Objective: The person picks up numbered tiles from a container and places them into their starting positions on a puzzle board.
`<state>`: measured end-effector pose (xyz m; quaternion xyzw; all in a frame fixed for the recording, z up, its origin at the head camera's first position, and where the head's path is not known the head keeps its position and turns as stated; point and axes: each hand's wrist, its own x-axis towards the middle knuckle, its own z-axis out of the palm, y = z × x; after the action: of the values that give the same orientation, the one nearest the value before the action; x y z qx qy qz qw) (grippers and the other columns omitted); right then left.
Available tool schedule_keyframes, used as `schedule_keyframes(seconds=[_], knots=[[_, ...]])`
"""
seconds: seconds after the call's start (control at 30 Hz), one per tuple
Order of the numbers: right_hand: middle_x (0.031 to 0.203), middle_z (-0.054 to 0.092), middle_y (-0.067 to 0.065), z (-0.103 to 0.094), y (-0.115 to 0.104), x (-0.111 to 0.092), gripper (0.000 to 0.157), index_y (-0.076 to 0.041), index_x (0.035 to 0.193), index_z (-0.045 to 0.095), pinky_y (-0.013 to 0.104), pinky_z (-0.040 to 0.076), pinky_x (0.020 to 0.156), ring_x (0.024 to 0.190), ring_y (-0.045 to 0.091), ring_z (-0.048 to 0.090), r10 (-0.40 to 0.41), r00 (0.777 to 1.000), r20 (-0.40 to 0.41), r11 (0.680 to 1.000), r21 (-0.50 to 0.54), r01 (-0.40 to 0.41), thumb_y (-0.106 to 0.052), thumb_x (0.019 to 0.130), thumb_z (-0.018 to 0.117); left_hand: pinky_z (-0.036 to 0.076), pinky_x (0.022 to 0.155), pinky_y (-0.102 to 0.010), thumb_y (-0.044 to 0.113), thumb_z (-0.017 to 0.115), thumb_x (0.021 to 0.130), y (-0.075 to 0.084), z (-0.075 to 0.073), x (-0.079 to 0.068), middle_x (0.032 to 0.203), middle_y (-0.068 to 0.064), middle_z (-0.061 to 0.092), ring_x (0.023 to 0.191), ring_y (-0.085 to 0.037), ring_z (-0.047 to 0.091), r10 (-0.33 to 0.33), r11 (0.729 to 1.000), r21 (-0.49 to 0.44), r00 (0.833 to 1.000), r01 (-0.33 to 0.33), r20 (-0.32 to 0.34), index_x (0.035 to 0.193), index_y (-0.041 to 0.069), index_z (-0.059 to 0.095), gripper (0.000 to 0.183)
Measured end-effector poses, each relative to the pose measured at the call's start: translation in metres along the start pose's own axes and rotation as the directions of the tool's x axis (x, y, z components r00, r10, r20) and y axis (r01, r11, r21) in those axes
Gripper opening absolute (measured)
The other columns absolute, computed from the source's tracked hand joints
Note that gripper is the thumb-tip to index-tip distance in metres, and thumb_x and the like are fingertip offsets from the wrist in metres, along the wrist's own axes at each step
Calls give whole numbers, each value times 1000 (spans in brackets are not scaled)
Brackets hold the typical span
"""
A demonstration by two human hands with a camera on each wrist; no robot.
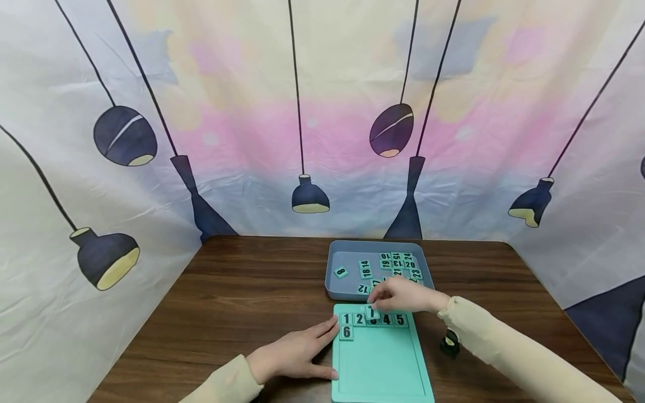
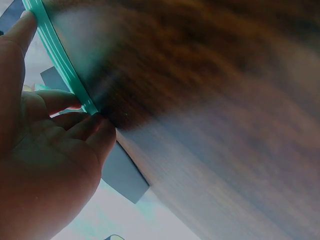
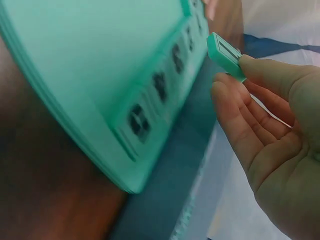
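My right hand (image 1: 403,295) pinches a green number tile (image 1: 372,313) marked 7 between thumb and fingertips. In the head view this tile overlaps the 3 in the board's top row; the right wrist view shows it tilted and raised over the board's edge. The mint-green board (image 1: 378,364) lies on the table, with tiles 1 to 5 along its top and the 6 tile (image 1: 346,332) under the 1. Along the board's left edge rests my left hand (image 1: 297,351), thumb low and fingers extended to the upper corner.
A blue-grey tray (image 1: 345,284) stands just behind the board, with several loose number tiles in it, among them the 8 tile (image 1: 341,272). A small dark object (image 1: 450,344) is below the right sleeve. A printed curtain (image 1: 252,140) hangs behind the wooden table (image 1: 242,296).
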<state>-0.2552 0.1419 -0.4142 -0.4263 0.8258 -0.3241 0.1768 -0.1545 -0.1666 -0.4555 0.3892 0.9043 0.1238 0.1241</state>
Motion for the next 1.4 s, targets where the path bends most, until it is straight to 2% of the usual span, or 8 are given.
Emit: schedule_keyframes(seconds=[0.23, 0.4, 0.67, 0.87, 1.07, 1.4], knots=[[85, 72, -4, 27, 4, -6, 19, -6, 113, 75, 25, 55, 65, 71, 9, 67, 44, 999, 13, 998, 53, -44, -16, 100, 66, 44, 106, -35, 67, 53, 95, 0, 3, 0, 166, -11, 23, 145, -21, 36, -3, 1000, -21, 1000, 4, 1, 160, 9, 27, 91], [90, 73, -6, 38, 5, -8, 17, -9, 112, 75, 25, 55, 66, 73, 7, 67, 65, 998, 16, 994, 83, -66, -16, 99, 67, 44, 107, -35, 67, 53, 95, -2, 5, 0, 166, -11, 23, 146, -21, 36, 0, 1000, -23, 1000, 0, -8, 161, 9, 27, 92], [83, 68, -13, 45, 3, -12, 14, -15, 108, 76, 22, 50, 63, 64, 0, 56, 21, 999, -44, 998, -54, -23, -19, 99, 68, 44, 106, -35, 66, 53, 95, -4, 5, 2, 166, -12, 23, 145, -22, 36, 14, 1000, -28, 1000, -15, -9, 160, 9, 27, 91], [77, 60, -15, 53, -6, -14, 19, -12, 110, 74, 22, 48, 61, 64, 0, 53, 16, 998, -56, 997, -80, -20, -19, 93, 75, 45, 105, -35, 68, 52, 95, -5, 5, 2, 166, -11, 23, 145, -22, 37, 7, 1000, -17, 1000, -7, -11, 160, 9, 27, 92], [78, 56, -16, 65, -11, -8, 20, -13, 107, 74, 21, 47, 64, 67, -1, 50, -6, 995, -96, 989, -150, -9, -8, 88, 78, 45, 105, -35, 67, 53, 95, -6, 3, 3, 166, -11, 23, 145, -21, 37, 11, 1000, -16, 1000, -11, -11, 161, 9, 27, 91], [79, 58, -15, 71, -13, -3, 20, -13, 106, 74, 22, 47, 64, 68, -1, 51, -1, 993, -122, 992, -122, -14, -2, 89, 75, 46, 104, -35, 67, 53, 95, -4, 2, 3, 166, -11, 23, 145, -22, 37, 11, 1000, -26, 1000, -11, 3, 160, 9, 27, 91]])
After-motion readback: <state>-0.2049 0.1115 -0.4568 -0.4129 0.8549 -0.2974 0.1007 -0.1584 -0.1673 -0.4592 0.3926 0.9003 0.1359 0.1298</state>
